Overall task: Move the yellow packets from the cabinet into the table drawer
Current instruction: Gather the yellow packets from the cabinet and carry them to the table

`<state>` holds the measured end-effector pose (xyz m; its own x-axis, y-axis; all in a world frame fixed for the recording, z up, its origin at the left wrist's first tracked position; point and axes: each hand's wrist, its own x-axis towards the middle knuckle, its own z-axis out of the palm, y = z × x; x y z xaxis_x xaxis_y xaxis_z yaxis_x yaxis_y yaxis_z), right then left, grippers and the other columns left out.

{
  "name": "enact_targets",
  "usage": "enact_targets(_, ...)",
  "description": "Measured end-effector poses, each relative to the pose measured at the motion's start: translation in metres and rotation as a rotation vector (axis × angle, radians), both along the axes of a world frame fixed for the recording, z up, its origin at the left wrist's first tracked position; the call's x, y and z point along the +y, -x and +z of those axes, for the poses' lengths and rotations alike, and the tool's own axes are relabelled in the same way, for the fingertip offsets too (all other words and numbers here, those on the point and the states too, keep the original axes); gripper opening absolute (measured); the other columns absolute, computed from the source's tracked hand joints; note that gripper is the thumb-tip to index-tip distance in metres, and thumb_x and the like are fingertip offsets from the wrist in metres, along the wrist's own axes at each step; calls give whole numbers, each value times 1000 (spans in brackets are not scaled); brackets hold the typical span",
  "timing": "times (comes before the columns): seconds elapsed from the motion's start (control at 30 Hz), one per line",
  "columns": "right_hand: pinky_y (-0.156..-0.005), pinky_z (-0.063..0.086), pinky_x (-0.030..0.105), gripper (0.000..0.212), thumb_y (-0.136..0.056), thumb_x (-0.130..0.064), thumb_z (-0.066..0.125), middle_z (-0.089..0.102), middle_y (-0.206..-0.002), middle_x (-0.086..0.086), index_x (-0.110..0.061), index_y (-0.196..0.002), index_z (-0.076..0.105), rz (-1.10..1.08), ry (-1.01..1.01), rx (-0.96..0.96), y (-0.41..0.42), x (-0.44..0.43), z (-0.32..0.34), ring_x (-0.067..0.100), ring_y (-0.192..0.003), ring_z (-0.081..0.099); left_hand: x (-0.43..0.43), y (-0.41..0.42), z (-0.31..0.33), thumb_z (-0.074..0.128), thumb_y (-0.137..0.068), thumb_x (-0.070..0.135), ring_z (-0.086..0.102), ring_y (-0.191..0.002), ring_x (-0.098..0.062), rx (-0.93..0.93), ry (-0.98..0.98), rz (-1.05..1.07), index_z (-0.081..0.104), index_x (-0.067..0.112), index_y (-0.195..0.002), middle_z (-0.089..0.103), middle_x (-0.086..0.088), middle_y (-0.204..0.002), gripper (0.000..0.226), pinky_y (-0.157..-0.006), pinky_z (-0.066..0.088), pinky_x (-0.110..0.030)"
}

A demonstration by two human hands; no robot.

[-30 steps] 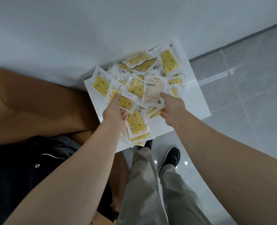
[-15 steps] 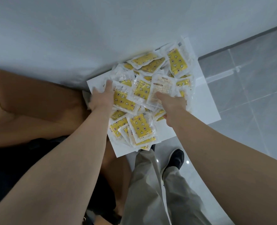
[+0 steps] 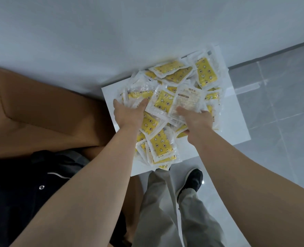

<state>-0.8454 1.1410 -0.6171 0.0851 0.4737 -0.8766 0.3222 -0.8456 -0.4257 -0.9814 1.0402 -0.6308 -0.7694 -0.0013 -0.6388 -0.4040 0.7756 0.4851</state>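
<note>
Both hands have moved deeper into the yellow packets (image 3: 162, 106), which lie heaped in the open drawer (image 3: 236, 132). The left hand (image 3: 129, 114) spreads flat and wide on them. The right hand (image 3: 196, 121) grips some, thumb on top. I think they are settling the heap.

soft even light, slight blur, wide-angle edge distortion.

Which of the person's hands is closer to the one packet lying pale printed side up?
Right. The right hand touches the pale-backed packet, its thumb lying on the near edge. The left hand is off to that packet's left, resting on other yellow packets.
</note>
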Motion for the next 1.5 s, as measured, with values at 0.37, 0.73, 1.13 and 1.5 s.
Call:
enact_targets(0.37, -84, 62, 44, 36, -73, -12, 90, 71, -89, -6, -29, -80, 58, 60, -39, 84, -9, 5, 1, 22, -89, 72, 11, 10, 4, 92, -56, 55, 63, -112, -23, -10, -65, 155, 55, 11, -135, 64, -3, -125, 98, -92, 55, -34)
enact_targets(0.73, -87, 60, 42, 30, -76, -20, 89, 72, -94, -7, -28, -89, 64, -31, -97, 75, -8, 1, -9, 19, -91, 69, 4, 10, 14, 90, -69, 36, 69, -88, -15, -56, -312, 176, 57, 27, -92, 69, 4, -97, 42, -77, 60, -36)
enact_targets(1.13, -80, 63, 45, 37, -75, -15, 89, 75, -99, -1, -21, -106, 70, -90, -96, 88, -36, -2, 11, 23, -90, 74, -8, 28, 45, 94, -63, 31, 74, -91, -17, -49, -459, 410, 69, 26, -106, 76, 5, -101, 50, -85, 60, -43)
enact_targets(1.5, -80, 63, 45, 35, -76, -14, 90, 77, -97, 0, -17, -106, 72, -136, -92, 117, -71, -6, 44, 23, -86, 76, -4, 22, 82, 92, -70, 24, 74, -90, -16, -67, -535, 467, 67, 25, -116, 75, 5, -104, 52, -79, 62, -45)
